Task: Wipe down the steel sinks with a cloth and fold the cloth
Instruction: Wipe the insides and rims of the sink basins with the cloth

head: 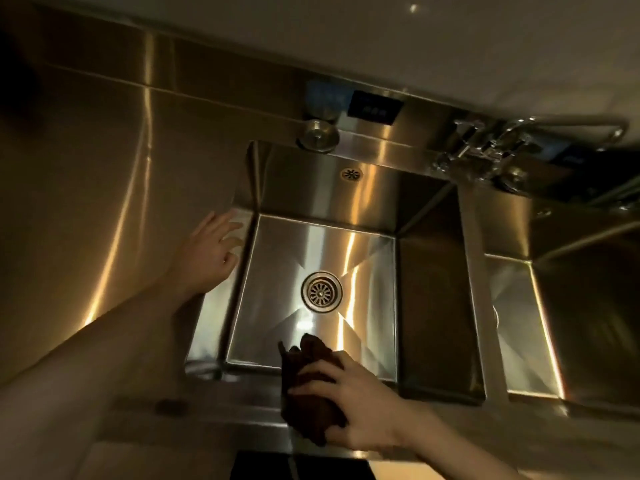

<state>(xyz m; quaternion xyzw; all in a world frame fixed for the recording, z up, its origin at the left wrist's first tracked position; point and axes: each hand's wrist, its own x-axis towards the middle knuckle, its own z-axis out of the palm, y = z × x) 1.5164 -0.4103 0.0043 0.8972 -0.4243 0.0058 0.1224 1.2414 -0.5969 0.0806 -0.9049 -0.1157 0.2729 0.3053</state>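
Note:
A steel sink (367, 261) with a round drain strainer (322, 291) fills the middle of the view. A second steel sink (519, 327) lies to its right, past a narrow divider. My right hand (356, 400) grips a dark brown cloth (304, 372), bunched up, and presses it on the near rim of the middle sink. My left hand (211, 251) rests with fingers spread on the left rim of that sink and holds nothing.
A steel drainboard (104, 188) stretches to the left. A faucet with handles (485, 150) is mounted on the backsplash above the divider. A round steel plug (318, 134) sits on the back ledge, with a dark label (375, 107) behind it.

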